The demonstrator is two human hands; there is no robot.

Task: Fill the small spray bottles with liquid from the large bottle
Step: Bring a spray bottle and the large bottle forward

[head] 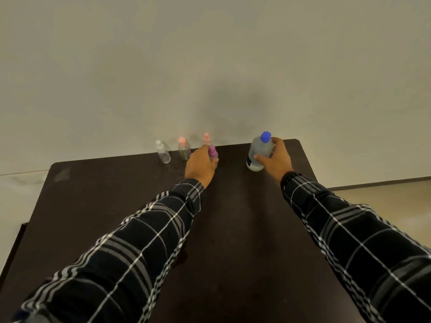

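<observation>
Start of a fill: both bottles gripped, caps on, nothing poured yet.

The right hand (pixel 275 157) curls round the large bottle (pixel 257 152), upright at the table's (pixel 116 194) far edge. Just left of it, the left hand (pixel 200 164) wraps the purple sprayer (pixel 213 152). Farther left stand a pink sprayer (pixel 206 137), a second pink sprayer (pixel 184 148) and a clear sprayer (pixel 163 155). Next, probably: uncap both, then tilt steadily.

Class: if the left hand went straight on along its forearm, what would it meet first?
Probably the small clear pink-capped spray bottle right behind the purple-capped bottle the left hand grips; depth is unclear.
</observation>
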